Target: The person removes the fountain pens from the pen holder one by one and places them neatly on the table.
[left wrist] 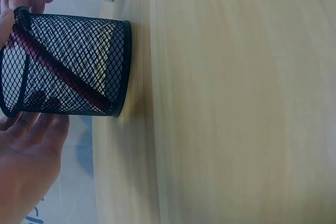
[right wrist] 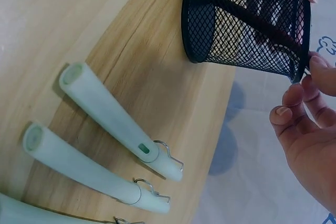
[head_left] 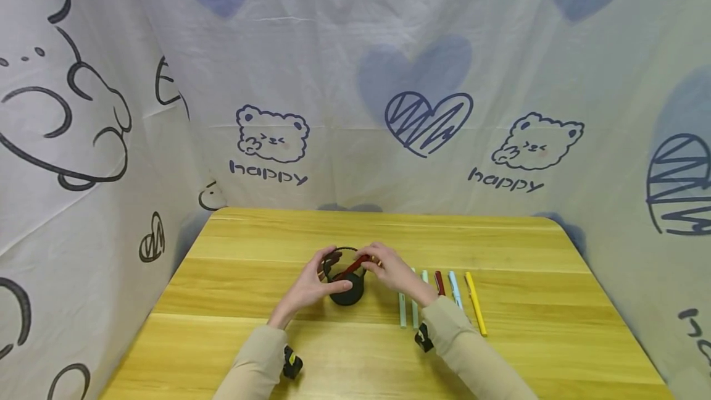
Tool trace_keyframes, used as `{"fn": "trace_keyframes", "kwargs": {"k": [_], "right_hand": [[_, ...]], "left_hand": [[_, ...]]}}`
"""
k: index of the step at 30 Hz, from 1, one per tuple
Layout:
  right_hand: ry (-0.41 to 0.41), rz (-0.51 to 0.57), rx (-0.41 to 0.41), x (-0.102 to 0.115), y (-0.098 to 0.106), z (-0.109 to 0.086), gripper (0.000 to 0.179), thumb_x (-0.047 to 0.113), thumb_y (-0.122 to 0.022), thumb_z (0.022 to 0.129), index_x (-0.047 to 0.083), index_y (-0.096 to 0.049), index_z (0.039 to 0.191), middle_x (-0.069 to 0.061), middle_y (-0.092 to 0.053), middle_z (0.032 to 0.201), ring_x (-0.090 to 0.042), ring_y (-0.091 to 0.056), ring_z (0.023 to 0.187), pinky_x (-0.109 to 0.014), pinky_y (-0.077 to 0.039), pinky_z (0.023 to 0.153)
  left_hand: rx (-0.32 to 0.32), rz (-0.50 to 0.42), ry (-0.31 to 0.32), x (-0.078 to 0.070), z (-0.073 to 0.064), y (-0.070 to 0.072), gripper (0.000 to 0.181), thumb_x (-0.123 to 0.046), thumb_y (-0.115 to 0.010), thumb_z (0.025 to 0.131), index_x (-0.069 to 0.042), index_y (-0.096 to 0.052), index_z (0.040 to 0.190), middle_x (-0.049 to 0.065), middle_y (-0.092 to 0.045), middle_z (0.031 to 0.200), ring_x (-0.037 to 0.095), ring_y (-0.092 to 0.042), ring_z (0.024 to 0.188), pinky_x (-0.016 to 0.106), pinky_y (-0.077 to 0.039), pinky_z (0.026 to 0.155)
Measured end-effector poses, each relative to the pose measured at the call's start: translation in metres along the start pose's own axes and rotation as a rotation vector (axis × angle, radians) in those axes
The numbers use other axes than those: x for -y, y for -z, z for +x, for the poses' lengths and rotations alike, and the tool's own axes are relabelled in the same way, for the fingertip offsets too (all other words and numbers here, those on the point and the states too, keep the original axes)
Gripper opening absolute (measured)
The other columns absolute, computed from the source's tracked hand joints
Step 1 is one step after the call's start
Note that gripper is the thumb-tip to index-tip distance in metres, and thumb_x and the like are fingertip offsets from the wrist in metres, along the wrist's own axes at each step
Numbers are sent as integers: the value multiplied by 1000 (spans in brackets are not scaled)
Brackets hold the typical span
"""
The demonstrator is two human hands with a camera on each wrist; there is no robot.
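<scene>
A black mesh pen holder (head_left: 347, 294) stands on the table, its open top upward. My left hand (head_left: 308, 286) grips it at the rim, thumb on the near side and fingers round the far side (left wrist: 31, 161). A dark red pen (head_left: 353, 266) slants down inside the holder, its lower end at the bottom by the wall, seen through the mesh in the left wrist view. The pen's upper end is pinched between thumb and fingers of my right hand (head_left: 393, 271), right at the rim. In the right wrist view that hand (right wrist: 315, 124) is beside the holder's mouth (right wrist: 302, 30).
Right of the holder lie light green pens (head_left: 402, 310), another dark red pen (head_left: 440, 283), a light blue pen (head_left: 455, 289) and a yellow pen (head_left: 476, 304), roughly side by side. My right forearm (head_left: 461, 338) passes over some of them. Printed cloth (head_left: 333, 79) hangs behind the wooden table (head_left: 250, 245).
</scene>
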State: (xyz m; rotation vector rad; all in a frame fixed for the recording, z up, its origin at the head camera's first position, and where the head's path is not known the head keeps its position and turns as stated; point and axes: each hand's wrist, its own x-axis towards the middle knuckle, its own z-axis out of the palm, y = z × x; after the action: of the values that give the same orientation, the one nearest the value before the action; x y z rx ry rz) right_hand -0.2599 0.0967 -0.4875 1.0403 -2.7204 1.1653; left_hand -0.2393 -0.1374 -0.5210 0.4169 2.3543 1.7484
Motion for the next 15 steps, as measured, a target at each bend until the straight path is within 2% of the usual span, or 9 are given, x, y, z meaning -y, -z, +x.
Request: {"fn": "trace_keyframes", "kwargs": {"k": [6, 10, 15], "right_hand": [[43, 43, 45, -3, -1, 3, 20, 12, -58, 102, 4, -68, 117, -10, -71, 111, -13, -62, 85, -22, -53, 73], [30, 66, 54, -2, -2, 5, 21, 15, -59, 102, 4, -69, 116, -9, -71, 107, -6, -56, 79, -20, -49, 70], [-32, 126, 80, 2, 1, 6, 21, 16, -61, 101, 6, -70, 117, -10, -71, 103, -5, -52, 74, -20, -47, 67]], "left_hand": [[7, -7, -2, 1, 0, 0, 92, -25, -81, 87, -8, -27, 158, 15, -41, 159, 37, -35, 149, 63, -27, 121], [9, -7, -3, 1, 1, 0, 92, -25, -81, 87, -8, -26, 158, 16, -41, 159, 39, -35, 149, 63, -28, 121], [5, -8, -5, 1, 1, 0, 92, -24, -81, 86, -6, -26, 158, 16, -41, 159, 40, -35, 149, 63, -28, 121]]}}
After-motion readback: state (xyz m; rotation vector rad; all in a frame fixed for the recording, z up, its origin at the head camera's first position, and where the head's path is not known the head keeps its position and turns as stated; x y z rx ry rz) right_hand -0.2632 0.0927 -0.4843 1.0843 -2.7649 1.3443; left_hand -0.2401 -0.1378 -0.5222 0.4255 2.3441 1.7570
